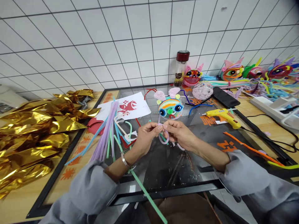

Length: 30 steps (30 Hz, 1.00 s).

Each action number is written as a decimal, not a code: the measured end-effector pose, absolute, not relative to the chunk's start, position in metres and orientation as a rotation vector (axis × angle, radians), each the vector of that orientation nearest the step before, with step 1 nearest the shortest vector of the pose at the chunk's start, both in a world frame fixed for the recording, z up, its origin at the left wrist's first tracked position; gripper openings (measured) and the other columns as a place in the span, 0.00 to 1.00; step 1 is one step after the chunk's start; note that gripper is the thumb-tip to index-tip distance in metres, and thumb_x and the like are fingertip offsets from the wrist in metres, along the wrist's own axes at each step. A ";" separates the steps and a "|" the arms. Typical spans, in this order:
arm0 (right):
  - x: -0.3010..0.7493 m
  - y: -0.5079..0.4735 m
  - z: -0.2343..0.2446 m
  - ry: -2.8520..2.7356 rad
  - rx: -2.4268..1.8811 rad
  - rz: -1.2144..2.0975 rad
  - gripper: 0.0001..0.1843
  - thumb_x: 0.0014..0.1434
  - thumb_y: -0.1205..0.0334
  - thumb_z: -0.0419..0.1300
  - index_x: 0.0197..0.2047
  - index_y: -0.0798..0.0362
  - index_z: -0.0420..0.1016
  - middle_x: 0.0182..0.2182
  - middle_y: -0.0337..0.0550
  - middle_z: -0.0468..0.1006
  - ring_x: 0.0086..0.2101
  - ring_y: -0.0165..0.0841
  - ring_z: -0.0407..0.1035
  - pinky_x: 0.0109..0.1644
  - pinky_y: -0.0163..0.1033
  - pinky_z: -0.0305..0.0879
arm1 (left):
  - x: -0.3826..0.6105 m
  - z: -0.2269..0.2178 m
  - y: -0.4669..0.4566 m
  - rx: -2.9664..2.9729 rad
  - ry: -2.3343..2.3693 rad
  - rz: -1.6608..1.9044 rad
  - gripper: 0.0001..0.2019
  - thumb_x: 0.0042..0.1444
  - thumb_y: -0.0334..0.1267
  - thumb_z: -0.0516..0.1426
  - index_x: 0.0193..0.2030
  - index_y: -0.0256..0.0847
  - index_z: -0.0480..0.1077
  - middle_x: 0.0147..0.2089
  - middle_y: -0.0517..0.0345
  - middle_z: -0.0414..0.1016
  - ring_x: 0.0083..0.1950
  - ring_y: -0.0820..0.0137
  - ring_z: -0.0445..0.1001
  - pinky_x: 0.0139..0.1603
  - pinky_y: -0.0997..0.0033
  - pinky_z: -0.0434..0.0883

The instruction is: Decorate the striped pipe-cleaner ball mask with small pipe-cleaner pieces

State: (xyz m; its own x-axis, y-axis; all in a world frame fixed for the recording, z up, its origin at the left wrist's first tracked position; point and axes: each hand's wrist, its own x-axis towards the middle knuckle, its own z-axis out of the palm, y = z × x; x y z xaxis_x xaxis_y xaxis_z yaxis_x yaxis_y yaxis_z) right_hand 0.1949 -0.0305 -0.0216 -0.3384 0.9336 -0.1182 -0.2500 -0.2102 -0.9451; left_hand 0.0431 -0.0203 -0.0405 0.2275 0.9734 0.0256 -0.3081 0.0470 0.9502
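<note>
On my far left, crinkled gold foil (pixel 35 137) is heaped beside the black-framed tabletop (pixel 158 171), perhaps kept aside so its bulk leaves the middle free. Next comes a white sheet with a red design (pixel 137 105), then a fanned bundle of lilac stems (pixel 106 130), lying near my left forearm, I'd guess for easy reach.

My left hand (pixel 149 133) has thumb and fingertips pinched together on a fuzzy lilac stem (pixel 163 143), which hangs in a small loop between my hands, over the middle of the tabletop. Just beyond it sits a striped big-eyed head (pixel 170 107), facing me, probably so I can look at it while I work. My right hand (pixel 178 133) is closed in a matching pinch on that stem; holding it from both sides seems meant to steady something so soft and bendy.

Further right, the yellow glue gun (pixel 220 116) lies on its side, nozzle pointing left. Its cord trails off rightward, likely to stay clear of my arms, near the white power strip (pixel 271 109).
</note>
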 end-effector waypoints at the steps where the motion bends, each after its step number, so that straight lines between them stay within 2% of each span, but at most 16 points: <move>1: 0.197 -0.032 -0.023 -1.147 -0.950 1.672 0.21 0.49 0.46 0.66 0.24 0.55 0.68 0.16 0.33 0.69 0.15 0.20 0.56 0.17 0.28 0.47 | 0.043 -0.041 -0.021 1.077 0.827 1.160 0.13 0.43 0.44 0.68 0.27 0.35 0.74 0.24 0.60 0.72 0.25 0.79 0.62 0.28 0.76 0.61; 9: 0.203 -0.041 -0.030 -1.199 -1.023 1.577 0.18 0.48 0.48 0.68 0.28 0.56 0.74 0.22 0.37 0.73 0.20 0.23 0.63 0.24 0.30 0.60 | 0.044 -0.044 -0.023 1.045 0.854 1.126 0.15 0.43 0.45 0.68 0.31 0.35 0.75 0.27 0.60 0.71 0.27 0.77 0.62 0.30 0.75 0.61; 18: 0.200 -0.042 -0.031 -1.178 -1.120 1.465 0.21 0.45 0.45 0.68 0.24 0.56 0.73 0.18 0.36 0.72 0.16 0.22 0.61 0.19 0.30 0.57 | 0.041 -0.051 -0.026 1.240 0.783 1.124 0.12 0.57 0.44 0.59 0.34 0.35 0.74 0.30 0.59 0.68 0.30 0.76 0.64 0.32 0.74 0.62; 24: 0.201 -0.041 -0.033 -1.219 -1.145 1.354 0.22 0.43 0.44 0.69 0.23 0.56 0.72 0.18 0.36 0.72 0.16 0.23 0.61 0.19 0.30 0.57 | 0.044 -0.044 -0.029 1.353 0.924 1.138 0.11 0.51 0.42 0.63 0.32 0.35 0.74 0.31 0.57 0.70 0.33 0.73 0.68 0.34 0.73 0.66; 30: 0.202 -0.041 -0.034 -1.263 -1.113 1.376 0.22 0.48 0.43 0.66 0.25 0.56 0.74 0.19 0.38 0.73 0.18 0.24 0.63 0.22 0.30 0.60 | 0.046 -0.045 -0.026 1.323 0.940 1.138 0.13 0.53 0.45 0.62 0.28 0.35 0.72 0.26 0.60 0.68 0.28 0.76 0.63 0.29 0.76 0.62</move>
State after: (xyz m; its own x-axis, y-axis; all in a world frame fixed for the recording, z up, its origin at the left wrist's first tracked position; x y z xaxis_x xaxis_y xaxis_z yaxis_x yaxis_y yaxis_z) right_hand 0.2017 -0.0407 -0.0345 -0.1572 0.9871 -0.0292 -0.0550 -0.0383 -0.9978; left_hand 0.0459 -0.0265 -0.0452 0.2238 0.9693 0.1021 -0.0831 -0.0854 0.9929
